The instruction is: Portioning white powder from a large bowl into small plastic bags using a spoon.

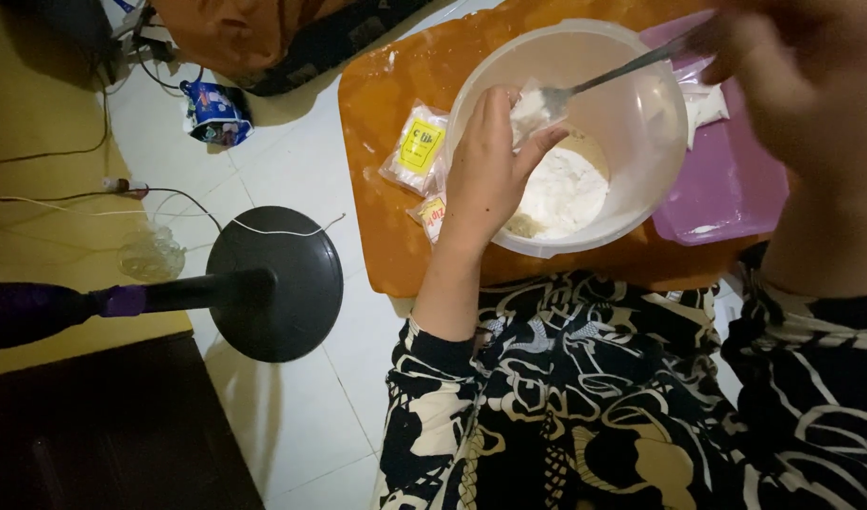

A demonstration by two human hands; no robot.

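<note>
A translucent white plastic bowl [641, 104] sits on an orange tray [386, 104], with white flour and a patch of brownish powder [564, 194] at its bottom. My left hand [485, 175] reaches over the bowl's near rim and pinches a small clear packet of white powder [528, 111]. My right hand [783, 57], large and blurred at the top right, holds a metal spoon [603, 77] by its handle. The spoon's tip touches the packet above the bowl.
Two small sachets with yellow labels [416, 146] lie on the tray left of the bowl. A pink plastic lid [726, 189] with another white packet [705, 102] lies to the right. On the tiled floor at left stand a fan's round black base [292, 283], cables and a blue wrapper [216, 111].
</note>
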